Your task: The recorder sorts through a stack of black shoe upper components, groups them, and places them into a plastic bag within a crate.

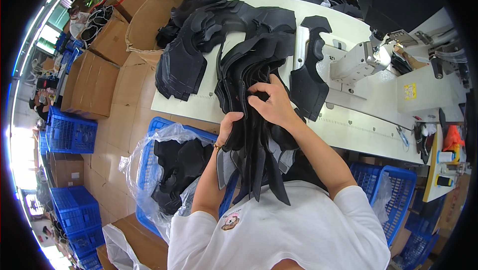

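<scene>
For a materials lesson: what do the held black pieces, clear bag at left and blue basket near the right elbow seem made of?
Black pieces: perhaps synthetic leather or fabric; matte, flexing in layers.
Clear bag: likely plastic film; shiny, crinkled.
Blue basket: probably plastic; smooth-looking, latticed walls.

Before us stands the sewing table (371, 143), and a bundle of cut pieces (255, 128) reaches over its front edge, between our left hand (228, 128) and right hand (274, 102). Left of the bundle we have a stack of pieces (181, 66) on the table; to its right lies a single piece (309, 86), then the sewing machine (361, 61). Beyond the far left corner sits an open carton (148, 21). Down on our left, a crate (145, 215) holds more pieces (179, 168) within a plastic liner (132, 168); down on our right stands another crate (406, 180).
</scene>
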Demonstrator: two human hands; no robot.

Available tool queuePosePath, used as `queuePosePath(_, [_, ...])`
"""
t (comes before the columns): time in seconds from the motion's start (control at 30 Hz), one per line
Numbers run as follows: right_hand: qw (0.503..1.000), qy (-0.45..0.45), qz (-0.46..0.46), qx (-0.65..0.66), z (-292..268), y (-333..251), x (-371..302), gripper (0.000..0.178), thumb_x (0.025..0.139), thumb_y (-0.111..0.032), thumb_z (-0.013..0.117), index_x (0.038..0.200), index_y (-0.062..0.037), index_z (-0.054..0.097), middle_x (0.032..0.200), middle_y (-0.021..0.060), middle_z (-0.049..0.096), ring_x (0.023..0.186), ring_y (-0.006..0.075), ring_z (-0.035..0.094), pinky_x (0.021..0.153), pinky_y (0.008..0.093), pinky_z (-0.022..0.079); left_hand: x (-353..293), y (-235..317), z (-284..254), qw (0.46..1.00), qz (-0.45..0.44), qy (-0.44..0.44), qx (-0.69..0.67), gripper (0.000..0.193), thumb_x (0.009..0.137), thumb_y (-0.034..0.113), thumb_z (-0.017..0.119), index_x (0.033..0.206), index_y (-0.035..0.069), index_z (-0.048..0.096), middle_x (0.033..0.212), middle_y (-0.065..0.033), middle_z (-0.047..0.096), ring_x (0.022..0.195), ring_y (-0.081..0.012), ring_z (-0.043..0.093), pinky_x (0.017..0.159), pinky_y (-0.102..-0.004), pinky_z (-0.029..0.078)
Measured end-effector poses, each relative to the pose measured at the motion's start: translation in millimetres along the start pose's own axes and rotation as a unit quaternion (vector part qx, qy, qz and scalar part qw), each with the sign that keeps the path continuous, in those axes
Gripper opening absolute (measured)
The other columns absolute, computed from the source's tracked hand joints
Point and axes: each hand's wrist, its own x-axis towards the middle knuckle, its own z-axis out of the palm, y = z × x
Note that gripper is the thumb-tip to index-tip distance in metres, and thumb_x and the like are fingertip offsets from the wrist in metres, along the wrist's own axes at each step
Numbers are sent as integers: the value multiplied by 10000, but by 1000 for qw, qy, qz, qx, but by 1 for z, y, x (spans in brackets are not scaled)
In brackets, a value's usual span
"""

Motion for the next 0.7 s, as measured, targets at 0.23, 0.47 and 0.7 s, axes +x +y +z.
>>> queuePosePath(0.23, [999,19,-29,23,2,-7,-2,211,632,-212,684,759,-49,643,702,98,409,690,210,448,598,284,358,0,-2,-16,999,-8,44,13,519,692,117,430,1180,-53,383,1099,-166,508,1010,-236,517,900,-348,399])
queuePosePath(0.47, [996,17,-66,59,3,-8,-3,243,674,-156,649,904,-92,604,810,99,462,752,234,453,683,292,391,-5,-2,-15,999,-31,8,32,469,716,139,457,1127,-84,424,1079,-160,522,992,-205,525,857,-315,419])
queuePosePath(0.7, [998,-59,-16,-11,-3,-6,-3,209,684,-195,646,883,-142,610,863,121,457,812,257,450,725,303,395,-5,-1,9,990,42,76,113,438,715,84,528,1124,-42,439,1049,-95,514,961,-155,522,821,-284,428])
